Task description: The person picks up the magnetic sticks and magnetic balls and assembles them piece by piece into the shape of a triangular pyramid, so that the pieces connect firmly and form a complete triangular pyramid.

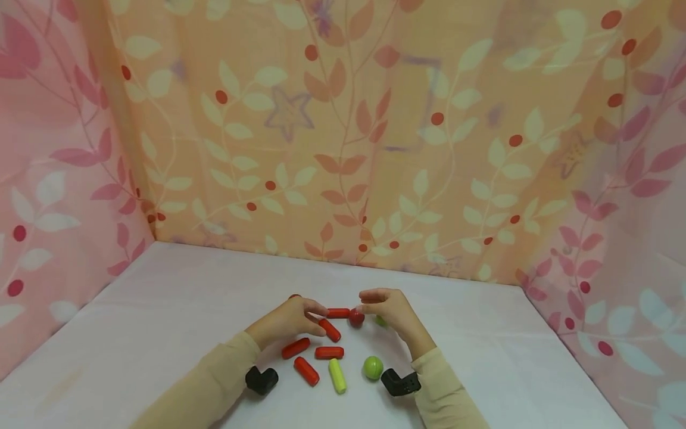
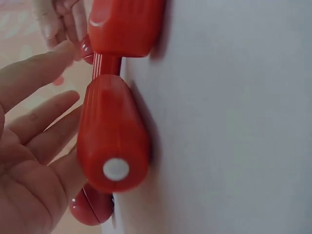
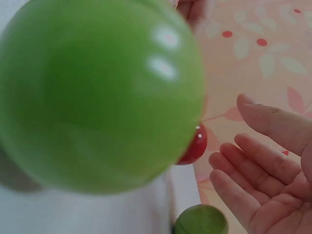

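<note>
In the head view my left hand [image 1: 289, 319] hovers over the white table with loosely bent fingers. Its fingertips come close to a far red stick [image 1: 339, 313] and a slanted red stick [image 1: 329, 330]; contact is unclear. My right hand [image 1: 393, 311] is held palm inward, its fingertips beside a red ball [image 1: 356, 317]. A green ball [image 1: 380, 320] is mostly hidden behind that hand. Another red ball [image 1: 295, 296] peeks out behind the left hand. Both palms look unoccupied: the left hand [image 2: 29, 180] and the right hand [image 3: 273, 185] show spread fingers in the wrist views.
Nearer lie more red sticks [image 1: 329, 353], a yellow-green stick [image 1: 337, 375] and a green ball [image 1: 373, 368]. Black devices [image 1: 261, 380] sit at both wrists. Patterned cloth walls [image 1: 343, 149] stand around the table [image 1: 161, 310].
</note>
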The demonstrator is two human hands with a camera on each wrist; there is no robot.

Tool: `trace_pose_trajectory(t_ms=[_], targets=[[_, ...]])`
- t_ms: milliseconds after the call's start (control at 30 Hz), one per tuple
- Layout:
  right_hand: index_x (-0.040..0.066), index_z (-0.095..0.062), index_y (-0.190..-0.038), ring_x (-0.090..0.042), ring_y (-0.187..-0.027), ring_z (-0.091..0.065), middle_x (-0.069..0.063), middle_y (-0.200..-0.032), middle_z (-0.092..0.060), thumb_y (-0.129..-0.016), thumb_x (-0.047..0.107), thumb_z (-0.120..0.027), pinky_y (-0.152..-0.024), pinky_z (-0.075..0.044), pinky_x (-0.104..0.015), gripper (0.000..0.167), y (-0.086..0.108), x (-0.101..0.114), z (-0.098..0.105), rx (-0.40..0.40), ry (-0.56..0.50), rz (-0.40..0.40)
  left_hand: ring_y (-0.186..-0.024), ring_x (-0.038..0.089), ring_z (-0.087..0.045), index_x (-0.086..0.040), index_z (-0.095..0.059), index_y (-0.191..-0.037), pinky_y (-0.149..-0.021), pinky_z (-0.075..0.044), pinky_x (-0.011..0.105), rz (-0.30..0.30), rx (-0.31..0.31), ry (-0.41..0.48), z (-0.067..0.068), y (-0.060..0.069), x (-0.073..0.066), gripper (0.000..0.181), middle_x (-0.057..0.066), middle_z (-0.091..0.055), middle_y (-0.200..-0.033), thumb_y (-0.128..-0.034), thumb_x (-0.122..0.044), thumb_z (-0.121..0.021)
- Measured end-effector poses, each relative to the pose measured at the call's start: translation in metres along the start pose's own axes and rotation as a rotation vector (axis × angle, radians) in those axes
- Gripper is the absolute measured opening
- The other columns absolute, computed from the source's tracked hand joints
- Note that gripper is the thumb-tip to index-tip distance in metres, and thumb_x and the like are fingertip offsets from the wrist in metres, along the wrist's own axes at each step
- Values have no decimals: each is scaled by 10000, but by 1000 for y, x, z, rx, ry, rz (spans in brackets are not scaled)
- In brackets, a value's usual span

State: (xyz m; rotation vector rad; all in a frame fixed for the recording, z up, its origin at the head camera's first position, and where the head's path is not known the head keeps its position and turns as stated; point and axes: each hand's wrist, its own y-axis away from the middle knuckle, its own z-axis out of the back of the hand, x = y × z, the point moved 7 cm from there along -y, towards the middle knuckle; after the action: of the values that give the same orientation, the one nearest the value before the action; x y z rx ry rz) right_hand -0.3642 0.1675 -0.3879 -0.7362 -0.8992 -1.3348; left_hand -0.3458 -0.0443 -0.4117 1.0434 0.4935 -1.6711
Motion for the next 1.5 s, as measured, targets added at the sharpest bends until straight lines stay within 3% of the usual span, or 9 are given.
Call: trace_pose_trajectory(t_ms=[233, 333, 500, 733, 1000, 1267, 1500], targets=[[49, -720, -1184, -233, -1128, -666, -115, -1197, -724, -810, 186, -813, -1034, -486, -476, 409, -2, -4, -9, 48, -22, 8, -920, 162, -609, -144, -743, -1055, -783, -525, 315, 27, -18, -4, 1, 0, 4, 245, -6, -721, -1034, -818, -124, -803], [56, -730, -1164, -212, -1100, -668, -103, -1181, -731, -809, 174, -810, -1019, -495, -459, 383, -3, -6, -9, 49, -13, 2, -922, 168, -590, -153, -750, -1018, -804, -525, 325, 22, -19, -33, 0, -1, 4, 212, -22, -709, -997, -815, -125, -806], [65, -753, -1118, -147, -977, -651, -80, -1114, -752, -819, 154, -800, -911, -522, -360, 315, -4, -7, -9, 54, 14, -12, -871, 149, -597, -149, -766, -963, -817, -532, 310, 8, -31, -78, 1, -1, 2, 170, -36, -710, -933, -804, -109, -813], [79, -779, -1063, -139, -920, -614, -62, -1052, -765, -803, 141, -818, -776, -484, -253, 270, -6, -10, -9, 58, 45, -30, -881, 174, -569, -159, -780, -934, -761, -510, 279, 45, -21, -58, -1, -1, 0, 143, -13, -681, -940, -808, -95, -803], [84, -788, -1043, -134, -928, -633, -74, -1049, -764, -789, 128, -829, -802, -517, -268, 261, -5, -9, -12, 69, 65, -9, -864, 180, -563, -151, -784, -906, -738, -504, 271, 63, -30, -67, -2, -2, 1, 108, -9, -682, -911, -809, -107, -805], [109, -790, -1043, -139, -921, -623, -65, -1057, -755, -791, 160, -834, -808, -529, -283, 262, -5, -9, -17, 93, 91, -8, -840, 169, -569, -167, -798, -910, -728, -493, 267, 79, -66, -105, 6, 1, 5, 98, -13, -667, -911, -812, -158, -808], [89, -781, -1057, -148, -889, -632, -76, -1061, -747, -808, 157, -821, -795, -560, -290, 261, -4, -10, -18, 93, 91, -15, -833, 175, -593, -148, -789, -937, -738, -494, 276, 84, -61, -19, 7, 4, 5, 132, -13, -704, -909, -808, -172, -800]])
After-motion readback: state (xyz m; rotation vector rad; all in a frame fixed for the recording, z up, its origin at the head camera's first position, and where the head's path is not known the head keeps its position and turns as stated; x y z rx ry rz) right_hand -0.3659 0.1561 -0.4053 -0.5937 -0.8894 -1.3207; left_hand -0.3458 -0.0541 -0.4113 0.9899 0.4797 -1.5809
